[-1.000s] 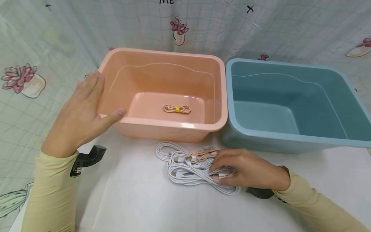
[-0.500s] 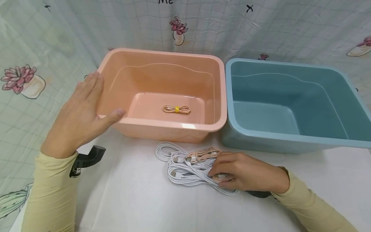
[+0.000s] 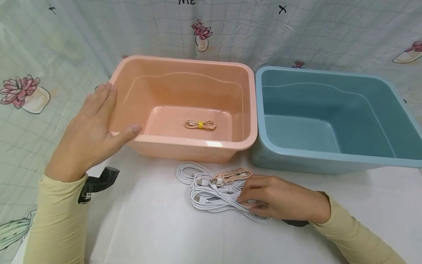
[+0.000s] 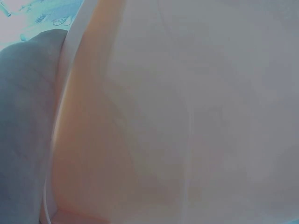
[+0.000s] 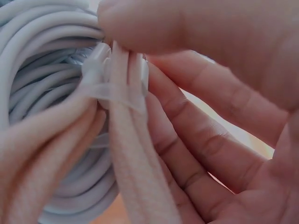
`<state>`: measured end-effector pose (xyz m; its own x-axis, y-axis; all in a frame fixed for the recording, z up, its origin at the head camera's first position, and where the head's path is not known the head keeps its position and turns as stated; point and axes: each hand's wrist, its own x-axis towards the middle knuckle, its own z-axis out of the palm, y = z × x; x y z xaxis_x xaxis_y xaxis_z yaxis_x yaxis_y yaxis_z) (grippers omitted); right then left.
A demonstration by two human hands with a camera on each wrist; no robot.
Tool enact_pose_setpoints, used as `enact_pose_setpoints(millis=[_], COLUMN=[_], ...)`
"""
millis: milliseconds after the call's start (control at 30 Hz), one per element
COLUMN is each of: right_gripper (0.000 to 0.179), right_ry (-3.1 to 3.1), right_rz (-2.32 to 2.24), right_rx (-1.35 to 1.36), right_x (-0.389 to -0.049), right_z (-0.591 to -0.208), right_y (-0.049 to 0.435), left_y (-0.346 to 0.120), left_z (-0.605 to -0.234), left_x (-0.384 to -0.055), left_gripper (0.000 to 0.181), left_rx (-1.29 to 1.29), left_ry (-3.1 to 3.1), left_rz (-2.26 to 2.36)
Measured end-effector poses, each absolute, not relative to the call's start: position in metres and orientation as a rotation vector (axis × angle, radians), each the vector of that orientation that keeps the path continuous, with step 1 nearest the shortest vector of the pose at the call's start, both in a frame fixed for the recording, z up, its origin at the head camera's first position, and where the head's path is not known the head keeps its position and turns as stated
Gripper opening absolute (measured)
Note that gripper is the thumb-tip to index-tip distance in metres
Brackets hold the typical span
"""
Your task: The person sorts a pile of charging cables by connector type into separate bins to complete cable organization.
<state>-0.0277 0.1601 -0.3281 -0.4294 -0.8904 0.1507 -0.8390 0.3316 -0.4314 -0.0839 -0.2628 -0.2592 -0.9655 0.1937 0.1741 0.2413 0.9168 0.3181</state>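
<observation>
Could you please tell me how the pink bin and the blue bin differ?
The pink bin stands on the left, the blue bin on the right. The pink bin holds a bundled cable; none is visible inside the blue bin. The left hand touches the pink bin, not the blue bin. Both are open-topped with rounded corners.

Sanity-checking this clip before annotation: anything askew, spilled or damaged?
Nothing looks spilled or damaged. The peach bin and blue bin stand upright. Only the heap of white cables looks untidy: coils overlap, with one peach cable lying among them and a peach bundle held by the right hand.
</observation>
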Motion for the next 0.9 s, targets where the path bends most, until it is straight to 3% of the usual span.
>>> enact_pose_setpoints(millis=[900], right_gripper=[0.028], right_ry=[2.452], right_rz=[-0.708], right_rx=[-1.652], right_x=[-0.0284], right_z=[-0.3251], right_y=[0.1641], left_y=[-0.2625], left_z=[-0.2598], left_x=[-0.0838], left_gripper=[0.091], left_rx=[-0.358], left_ry=[-2.921], left_rz=[-0.524])
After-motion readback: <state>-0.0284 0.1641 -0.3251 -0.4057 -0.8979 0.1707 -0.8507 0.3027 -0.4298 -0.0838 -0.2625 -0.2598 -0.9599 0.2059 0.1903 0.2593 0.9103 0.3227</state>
